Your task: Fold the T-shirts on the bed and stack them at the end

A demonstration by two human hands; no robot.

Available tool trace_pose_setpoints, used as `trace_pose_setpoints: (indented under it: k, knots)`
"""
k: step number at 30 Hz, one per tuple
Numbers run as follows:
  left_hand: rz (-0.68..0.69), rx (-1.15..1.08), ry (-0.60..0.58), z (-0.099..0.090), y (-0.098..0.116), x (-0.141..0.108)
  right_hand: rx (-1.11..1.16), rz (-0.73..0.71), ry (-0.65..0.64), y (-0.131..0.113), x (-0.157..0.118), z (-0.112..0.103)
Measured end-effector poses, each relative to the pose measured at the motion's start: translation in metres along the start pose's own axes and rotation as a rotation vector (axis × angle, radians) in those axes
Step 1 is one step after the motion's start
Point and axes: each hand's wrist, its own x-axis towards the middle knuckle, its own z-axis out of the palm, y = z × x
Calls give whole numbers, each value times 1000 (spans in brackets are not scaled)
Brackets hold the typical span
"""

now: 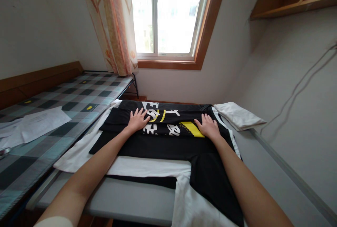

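A black shirt (163, 146) with white lettering and a yellow stripe lies on top of a white shirt (147, 166) on a grey table (131, 199). Its far part is folded over toward the near side. My left hand (137, 120) rests flat on the folded cloth beside the lettering, fingers spread. Right of the yellow stripe, my right hand (207, 125) lies on the black cloth near the collar, its fingers apart. One black sleeve (213, 181) and a white sleeve hang toward the near edge. Neither hand grips the fabric.
A folded white cloth (237, 114) sits at the table's far right corner. On the left stands a bed with a checked mattress (65, 104) and papers (42, 125). Behind are a window (171, 16) and a curtain (116, 26); a wooden shelf (295, 9) hangs upper right.
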Motion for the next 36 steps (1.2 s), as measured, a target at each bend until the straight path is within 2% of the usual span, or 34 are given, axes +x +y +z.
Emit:
trace_pose_setpoints:
  k: [5, 10, 11, 14, 17, 28, 31, 33, 36]
  knots:
    - [3, -19, 29, -4, 4, -3, -2, 0, 4, 1, 1, 1]
    - [110, -43, 299, -15, 11, -11, -4, -2, 11, 0, 0, 0]
    - [150, -52, 318, -16, 12, -11, -3, -3, 9, 0, 0, 0]
    - [267, -96, 199, -14, 11, -9, 0, 1, 1, 0, 0, 0]
    - [294, -118, 89, -9, 9, -6, 1, 2, 1, 0, 0, 0]
    - [268, -124, 89, -7, 9, -6, 0, -3, 11, 1, 0, 1]
    - [272, -122, 98, -7, 9, -6, -14, -11, 50, -2, -3, -1]
    - [271, -125, 105, -8, 9, -6, -33, -51, 119, -8, -7, -5]
    - [265, -133, 106, -8, 10, -6, -14, -196, 201, -30, -12, -9]
